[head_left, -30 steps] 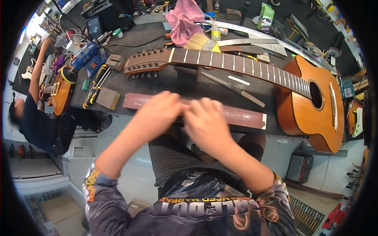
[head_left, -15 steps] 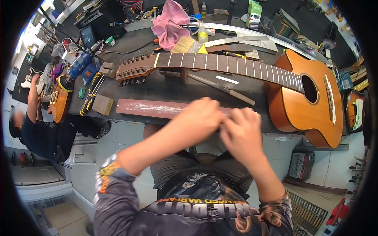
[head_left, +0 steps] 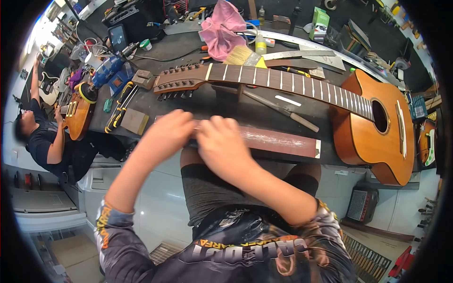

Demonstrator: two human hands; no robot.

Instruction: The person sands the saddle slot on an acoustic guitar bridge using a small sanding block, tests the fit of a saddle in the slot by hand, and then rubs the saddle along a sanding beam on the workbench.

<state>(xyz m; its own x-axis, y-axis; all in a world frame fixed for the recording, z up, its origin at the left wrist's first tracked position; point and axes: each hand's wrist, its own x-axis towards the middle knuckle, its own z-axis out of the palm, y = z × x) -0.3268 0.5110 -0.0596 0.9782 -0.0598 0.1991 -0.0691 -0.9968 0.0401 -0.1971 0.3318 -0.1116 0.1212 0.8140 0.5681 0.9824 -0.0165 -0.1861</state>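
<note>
A long reddish-brown strip with whitish dust (head_left: 283,141) lies along the bench's near edge. Over its left part, my left hand (head_left: 171,131) and my right hand (head_left: 221,141) are side by side, fingers curled round something small that they hide. Behind them rests an acoustic guitar (head_left: 373,141), its neck (head_left: 288,82) reaching left across the bench, the headstock (head_left: 179,80) above my left hand. Between neck and strip lies a wooden-handled tool (head_left: 302,121) beside a small white strip (head_left: 288,101).
Left of the strip are a sanding block (head_left: 134,121), yellow-black tools (head_left: 119,106) and a blue polisher (head_left: 106,70). A pink cloth (head_left: 222,30), a brush (head_left: 242,55) and metal rulers (head_left: 292,54) lie behind the neck. Another person (head_left: 45,137) is at far left with an orange guitar.
Both hands first moved right along the strip, then back left to its left part. The other person's arm shifted. The view also moved slightly.
</note>
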